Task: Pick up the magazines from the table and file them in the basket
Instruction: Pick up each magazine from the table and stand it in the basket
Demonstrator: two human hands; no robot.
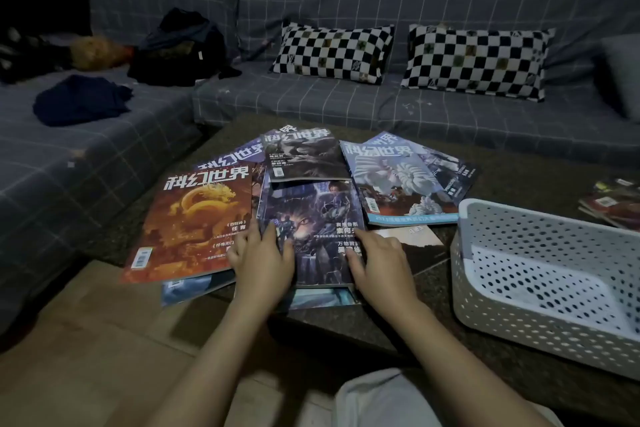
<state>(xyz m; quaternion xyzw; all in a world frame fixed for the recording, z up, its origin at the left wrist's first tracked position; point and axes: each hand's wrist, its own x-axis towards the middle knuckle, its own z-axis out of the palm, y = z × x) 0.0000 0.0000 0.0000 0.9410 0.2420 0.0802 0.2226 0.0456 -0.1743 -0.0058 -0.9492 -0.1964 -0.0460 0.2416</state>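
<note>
Several magazines lie fanned out and overlapping on the dark stone table (pixel 485 180). A dark blue magazine (pixel 313 215) with a cat-like face lies in the middle, nearest me. My left hand (pixel 261 262) rests on its left edge and my right hand (pixel 379 262) rests on its right edge, fingers loosely bent. An orange dragon magazine (pixel 194 225) lies to the left, a grey one (pixel 304 156) behind, and a pale blue one (pixel 398 180) to the right. A white perforated basket (pixel 540 319) stands at the table's right front, holding nothing.
More magazines (pixel 613 204) lie at the far right of the table behind the basket. A grey checked sofa (pixel 311 97) wraps the table's far and left sides, with two chequered cushions (pixel 332 52) and dark clothes (pixel 83 99) on it. Wooden floor (pixel 86 340) shows at lower left.
</note>
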